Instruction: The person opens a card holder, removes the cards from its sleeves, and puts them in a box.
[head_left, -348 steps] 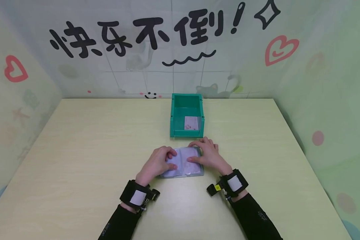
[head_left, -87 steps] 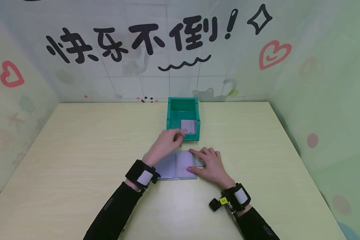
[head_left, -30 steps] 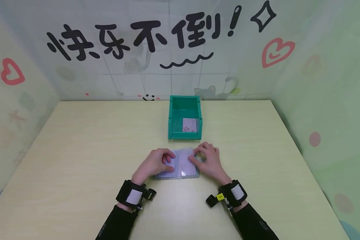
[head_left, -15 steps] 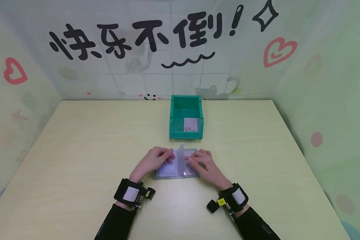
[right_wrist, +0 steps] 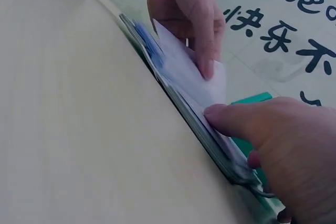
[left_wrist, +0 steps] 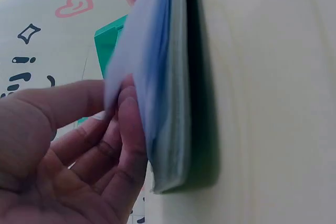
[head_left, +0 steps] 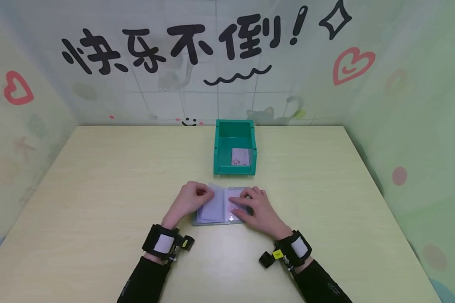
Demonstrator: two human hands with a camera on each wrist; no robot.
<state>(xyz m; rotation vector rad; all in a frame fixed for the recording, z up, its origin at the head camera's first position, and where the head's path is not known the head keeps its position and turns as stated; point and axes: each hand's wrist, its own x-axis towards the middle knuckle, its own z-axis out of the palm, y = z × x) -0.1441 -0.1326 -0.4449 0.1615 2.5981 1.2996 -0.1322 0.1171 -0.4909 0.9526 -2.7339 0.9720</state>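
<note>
A small card album (head_left: 213,212) with clear sleeve pages lies spread on the table, its pages pale lilac. My left hand (head_left: 189,201) pinches the loose edge of a lifted page (left_wrist: 128,38) between thumb and fingers; that page slants up over the album's left half. On the right half, a printed card shows inside its sleeve (head_left: 233,212). My right hand (head_left: 258,212) lies over that side, fingers lightly bent, with the thumb (right_wrist: 228,119) touching the page in the right wrist view. Part of the album's right edge is hidden under this hand.
Behind the album stands a green open-front bin (head_left: 235,170) holding a pinkish printed card (head_left: 240,157). The pale wooden table (head_left: 117,176) meets printed cloth walls at the back and both sides. Each wrist wears a black strap with a small camera.
Earlier, the left hand was over the bin's front, then returned to the album. In the last second a page was raised from the right half and carried left, uncovering the printed card.
</note>
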